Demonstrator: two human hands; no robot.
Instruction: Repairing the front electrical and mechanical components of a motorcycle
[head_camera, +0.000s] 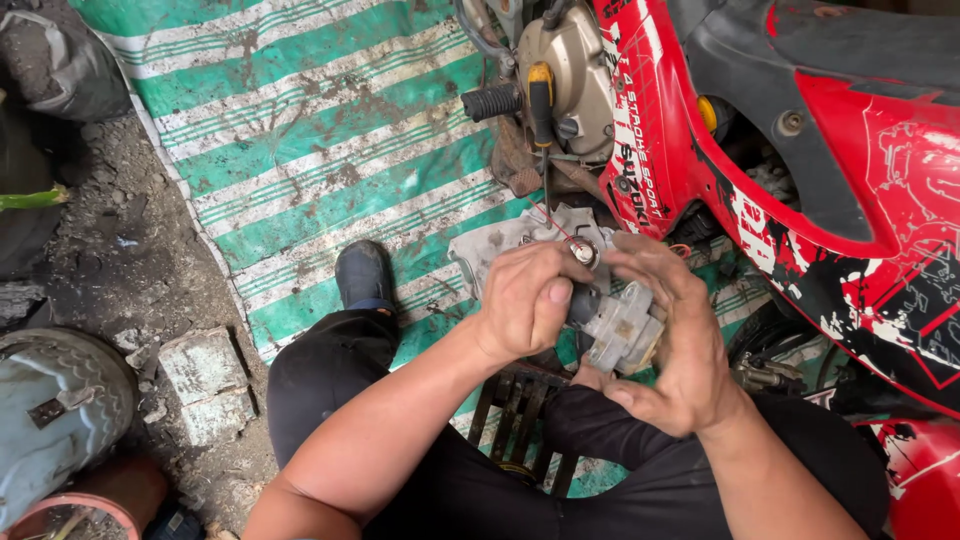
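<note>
1. Grey cast-metal brake-style part (622, 325), blocky and grimy, sits between both hands just below the red motorcycle fairing (800, 180).
2. Left hand (525, 300) is clenched around a dark cylindrical end of the part, thumb pressed along it.
3. Right hand (675, 345) cups the metal block from the far side, fingers curled over its top, grasping it.
4. A small shiny round piece (583, 252) shows at the part's top, between the fingertips.
5. Left of the fairing, a yellow-and-black-handled screwdriver (541, 100) hangs by the tan engine cover (575, 70).
6. Further left of the fairing lies the green-and-white striped mat (320, 130), a black shoe (364, 275) on it.
</note>
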